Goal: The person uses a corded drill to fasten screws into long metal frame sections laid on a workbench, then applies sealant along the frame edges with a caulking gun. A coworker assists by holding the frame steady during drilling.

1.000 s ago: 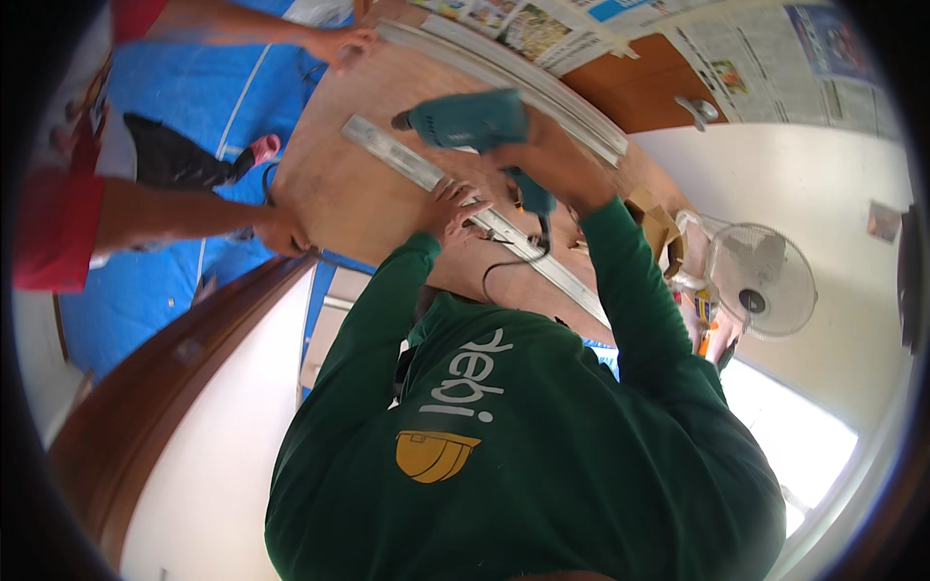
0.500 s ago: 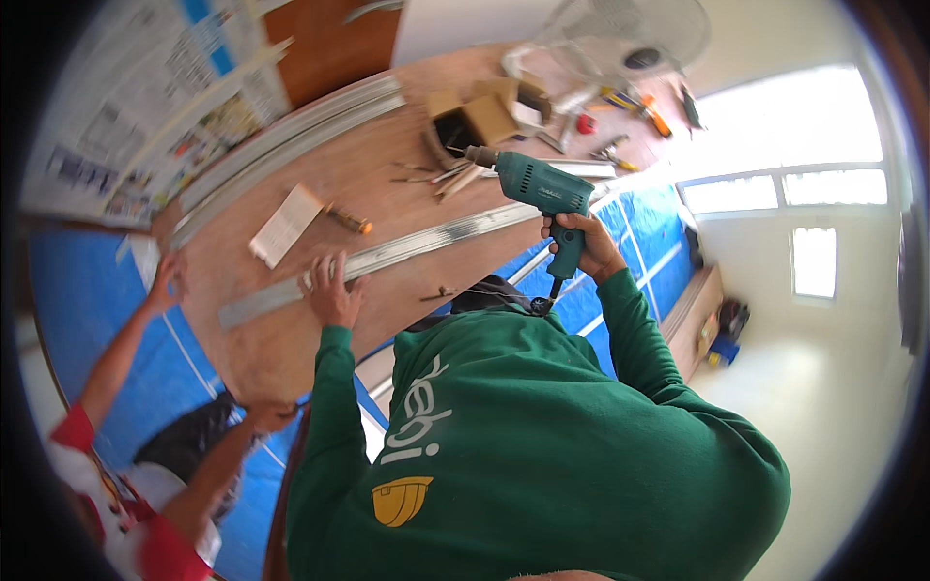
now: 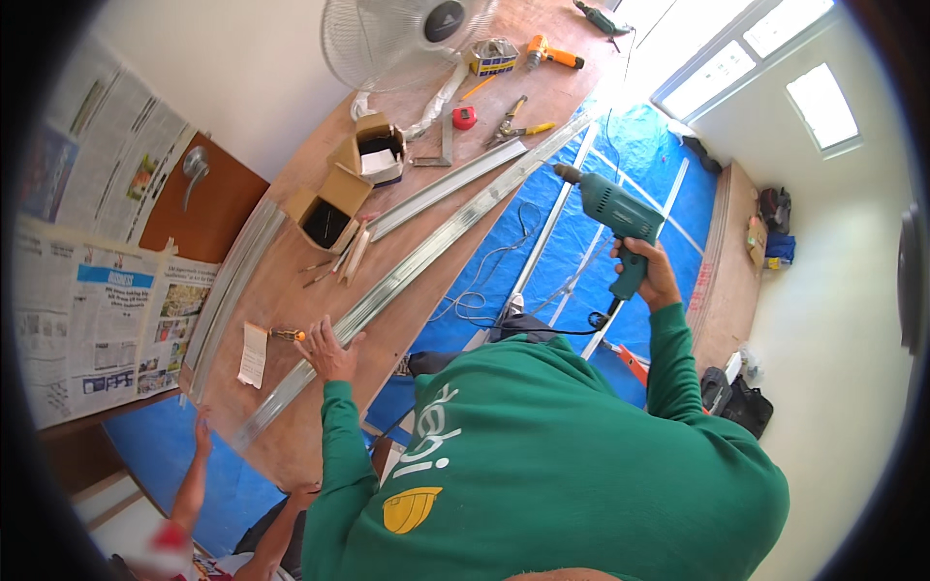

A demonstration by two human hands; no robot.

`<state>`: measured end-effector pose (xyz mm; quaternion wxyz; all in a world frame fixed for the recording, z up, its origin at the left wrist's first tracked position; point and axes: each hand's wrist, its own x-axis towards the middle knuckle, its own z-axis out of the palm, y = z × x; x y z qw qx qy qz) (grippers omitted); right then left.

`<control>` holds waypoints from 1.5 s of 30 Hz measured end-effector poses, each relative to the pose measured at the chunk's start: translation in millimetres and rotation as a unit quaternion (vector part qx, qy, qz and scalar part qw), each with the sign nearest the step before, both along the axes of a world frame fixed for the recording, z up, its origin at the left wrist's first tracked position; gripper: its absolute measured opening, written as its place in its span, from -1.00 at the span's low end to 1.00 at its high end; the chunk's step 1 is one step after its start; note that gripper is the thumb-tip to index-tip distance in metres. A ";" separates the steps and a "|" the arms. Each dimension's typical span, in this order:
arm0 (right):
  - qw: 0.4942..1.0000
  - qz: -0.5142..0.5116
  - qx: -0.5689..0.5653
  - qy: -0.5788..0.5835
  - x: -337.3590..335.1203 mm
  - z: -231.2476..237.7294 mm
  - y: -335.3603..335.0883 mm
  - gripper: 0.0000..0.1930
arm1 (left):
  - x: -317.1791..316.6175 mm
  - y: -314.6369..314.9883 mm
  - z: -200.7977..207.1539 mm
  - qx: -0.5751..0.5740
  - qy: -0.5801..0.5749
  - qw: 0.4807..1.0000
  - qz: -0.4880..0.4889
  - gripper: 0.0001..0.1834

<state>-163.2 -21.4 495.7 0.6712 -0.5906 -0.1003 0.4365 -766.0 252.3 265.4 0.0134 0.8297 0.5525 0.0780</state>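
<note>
My right hand (image 3: pixel 659 275) is wrapped around the grip of a teal corded drill (image 3: pixel 614 205), its chuck aimed to the far left. No bit can be made out in the chuck. The drill is held up beyond the table's right edge. My left hand (image 3: pixel 330 351), fingers stretched out, lies on a long silvery metal channel (image 3: pixel 417 261) that runs diagonally across the wooden table (image 3: pixel 291 290). Just left of those fingers are an orange-handled tool (image 3: pixel 289 335) and a handwritten paper slip (image 3: pixel 254 355).
Small open cardboard boxes (image 3: pixel 334 206), a red tape measure (image 3: pixel 464 117), pliers (image 3: pixel 509 121), an orange drill (image 3: pixel 554 54) and a fan (image 3: pixel 387 44) stand farther back. Blue sheeting (image 3: pixel 484 254) covers the floor, with a cable across it. A co-worker's hand (image 3: pixel 202 433) is near the table's left end.
My view has swung toward the right. The drill in my right hand has moved right, away from above the table. My left hand stays on the metal channel.
</note>
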 end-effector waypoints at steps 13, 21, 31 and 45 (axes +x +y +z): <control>0.971 0.116 -0.130 0.164 83.6 -90.0 -80.0 -0.58 | 92.3 29.4 71.9 -0.188 0.061 0.979 -0.051 -0.36; 0.900 0.326 -0.108 0.268 -12.7 -178.7 45.8 -0.51 | 88.5 19.6 139.8 -0.213 0.081 0.973 -0.047 -0.46; 0.832 0.476 -0.064 0.279 -160.1 -213.9 167.9 -0.60 | 18.8 25.7 232.2 -0.227 0.087 0.969 -0.034 -0.46; 0.931 0.337 -0.082 0.114 -336.1 -283.2 322.1 -0.68 | -35.6 58.8 276.5 -0.124 0.055 0.986 -0.093 -0.46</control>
